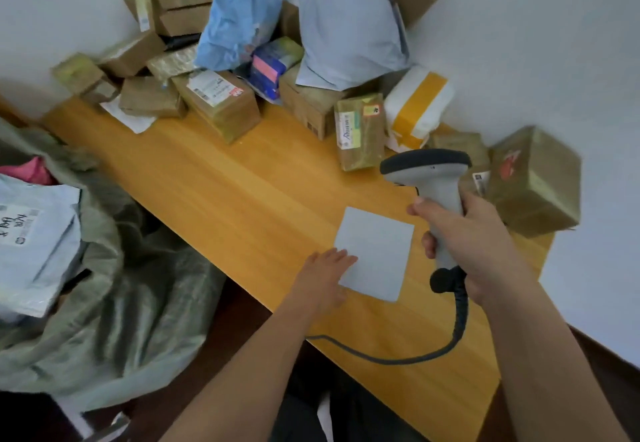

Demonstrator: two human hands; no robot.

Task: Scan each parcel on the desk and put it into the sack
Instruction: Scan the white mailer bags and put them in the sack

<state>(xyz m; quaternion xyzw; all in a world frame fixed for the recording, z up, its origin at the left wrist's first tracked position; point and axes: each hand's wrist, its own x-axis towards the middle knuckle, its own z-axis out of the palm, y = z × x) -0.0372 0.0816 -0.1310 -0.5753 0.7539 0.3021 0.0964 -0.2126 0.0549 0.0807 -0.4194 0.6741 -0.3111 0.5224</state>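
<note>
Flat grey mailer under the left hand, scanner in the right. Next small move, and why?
Probably flip the flat grey mailer over with the left hand. Its upper face shows no label, so there is nothing to scan there yet. The left hand's straight fingers already rest on its near edge, and the right hand grips the scanner just above the desk, beside the mailer.

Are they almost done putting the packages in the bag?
Not nearly. The sack holds a few parcels, like a grey mailer. Now the left hand presses a flat grey parcel while the right hand holds the scanner. A big pile waits.
</note>
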